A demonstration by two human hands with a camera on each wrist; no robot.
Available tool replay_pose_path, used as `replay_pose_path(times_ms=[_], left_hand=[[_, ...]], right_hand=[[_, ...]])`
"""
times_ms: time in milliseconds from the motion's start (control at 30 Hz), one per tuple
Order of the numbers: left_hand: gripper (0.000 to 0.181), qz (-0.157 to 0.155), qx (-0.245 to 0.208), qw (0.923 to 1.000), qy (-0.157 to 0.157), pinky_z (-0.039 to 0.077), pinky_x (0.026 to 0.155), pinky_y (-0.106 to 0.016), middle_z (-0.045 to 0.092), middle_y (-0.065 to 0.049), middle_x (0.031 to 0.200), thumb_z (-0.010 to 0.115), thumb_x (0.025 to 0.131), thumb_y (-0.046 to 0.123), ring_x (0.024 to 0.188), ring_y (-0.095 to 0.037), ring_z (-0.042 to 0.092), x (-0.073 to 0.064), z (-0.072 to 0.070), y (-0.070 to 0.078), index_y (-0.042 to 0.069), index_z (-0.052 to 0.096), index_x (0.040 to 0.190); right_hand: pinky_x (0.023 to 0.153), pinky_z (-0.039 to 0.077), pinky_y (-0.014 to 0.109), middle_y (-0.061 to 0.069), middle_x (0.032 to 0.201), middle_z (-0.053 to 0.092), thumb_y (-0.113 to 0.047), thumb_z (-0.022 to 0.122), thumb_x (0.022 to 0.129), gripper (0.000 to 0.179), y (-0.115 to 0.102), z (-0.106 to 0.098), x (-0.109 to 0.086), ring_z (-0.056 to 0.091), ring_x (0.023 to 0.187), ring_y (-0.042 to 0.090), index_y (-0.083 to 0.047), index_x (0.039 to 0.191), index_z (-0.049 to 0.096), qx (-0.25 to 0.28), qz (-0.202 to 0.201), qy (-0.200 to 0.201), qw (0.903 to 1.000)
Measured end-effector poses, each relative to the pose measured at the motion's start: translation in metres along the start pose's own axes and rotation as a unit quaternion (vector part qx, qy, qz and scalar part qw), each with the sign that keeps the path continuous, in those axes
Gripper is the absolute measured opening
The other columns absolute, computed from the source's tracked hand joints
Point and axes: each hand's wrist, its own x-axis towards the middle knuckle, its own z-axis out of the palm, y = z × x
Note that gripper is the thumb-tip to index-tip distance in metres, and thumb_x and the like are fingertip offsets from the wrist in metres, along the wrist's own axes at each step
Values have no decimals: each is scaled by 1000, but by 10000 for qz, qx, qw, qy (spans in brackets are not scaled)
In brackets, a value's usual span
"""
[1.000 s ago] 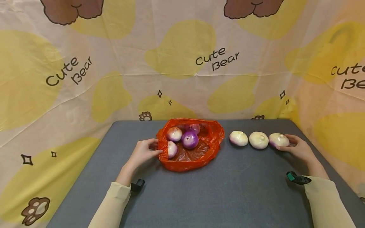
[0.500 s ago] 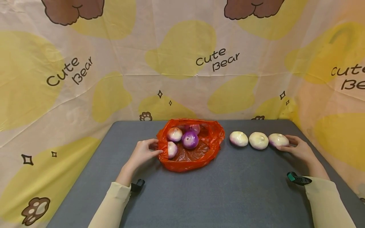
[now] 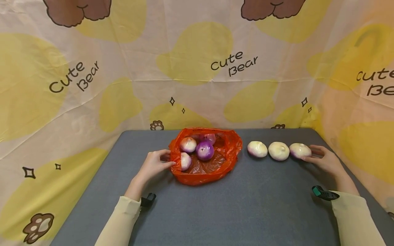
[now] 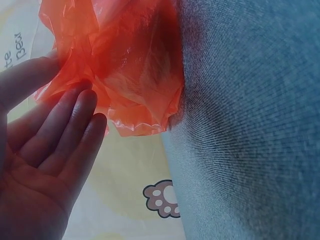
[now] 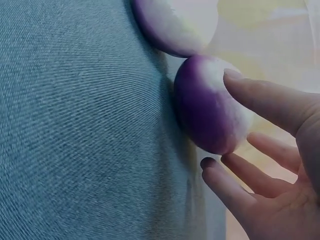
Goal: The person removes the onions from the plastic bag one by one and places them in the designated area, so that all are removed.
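Note:
A red plastic bag (image 3: 200,179) stands with its mouth wide, holding several purple-and-white onions. At its left side my left hand (image 3: 155,165) pinches the bag's edge between thumb and fingers; in the left wrist view the thumb (image 4: 35,75) lies against the crumpled film. To the right of the bag, three pale onions form a row. My right hand (image 3: 327,164) is beside the rightmost onion (image 3: 300,150), its fingers spread loosely around the near end. In the right wrist view, thumb and fingertips hover close to that onion (image 5: 210,110) without gripping it.
The middle onion (image 3: 278,151) and left onion (image 3: 257,149) of the row stand close beside the rightmost one. All rest on a grey table (image 3: 221,212). A printed cloth (image 3: 197,68) hangs behind and along both sides.
My right hand has drawn slightly right and away from the rightmost onion, loosening its fingers. The onion stays in the row. My left hand and the bag have not moved.

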Motion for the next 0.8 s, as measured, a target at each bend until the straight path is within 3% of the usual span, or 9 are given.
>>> replay_pose_path(times_ms=[100,167,433,567,633,667,800], left_hand=[[33,-7,-22,10000,-15,57,75,-36,73,-6,91,79,77,20,82,-16,69,0,-1,1,7,69,105],[32,-11,-25,10000,-24,57,75,-37,73,-7,91,79,77,20,82,-17,69,0,-1,1,6,69,105],[33,-50,-26,10000,-48,57,76,-39,73,-8,91,79,77,19,82,-18,69,0,-1,3,5,69,105],[33,-69,-71,9999,-65,57,76,-39,73,-8,91,79,77,19,83,-18,69,1,-1,3,6,69,105],[33,-75,-82,9999,-77,57,76,-39,73,-8,92,79,77,19,83,-18,69,1,-2,3,6,69,105],[33,-79,-86,9999,-82,57,76,-39,73,-8,92,79,77,19,83,-18,69,1,-2,3,6,69,105],[33,-94,-51,9999,-95,57,77,-38,73,-7,92,79,77,20,83,-17,69,2,-2,2,6,69,105]], right_hand=[[67,44,11,39,132,42,-41,64,88,81,-2,-3,-2,38,76,-27,9,141,30,69,-164,48,9998],[62,41,5,41,132,42,-39,64,89,79,-4,-6,-3,37,75,-28,10,140,30,138,-236,52,9996],[62,41,4,39,133,41,-33,64,90,75,-7,-17,-6,36,78,-30,11,140,30,248,-469,254,9983],[63,42,4,7,120,56,-34,65,89,75,-8,-21,-6,39,78,-29,8,141,31,362,-462,387,9975],[64,42,4,2,118,55,-35,65,89,75,-12,-22,-6,40,79,-29,7,141,32,380,-472,439,9972],[64,42,3,2,117,54,-35,65,89,75,-14,-23,-6,41,79,-29,7,141,32,382,-482,467,9970],[64,39,3,27,132,48,-36,63,90,74,-29,-24,-5,40,80,-29,6,142,32,280,-570,443,9970]])
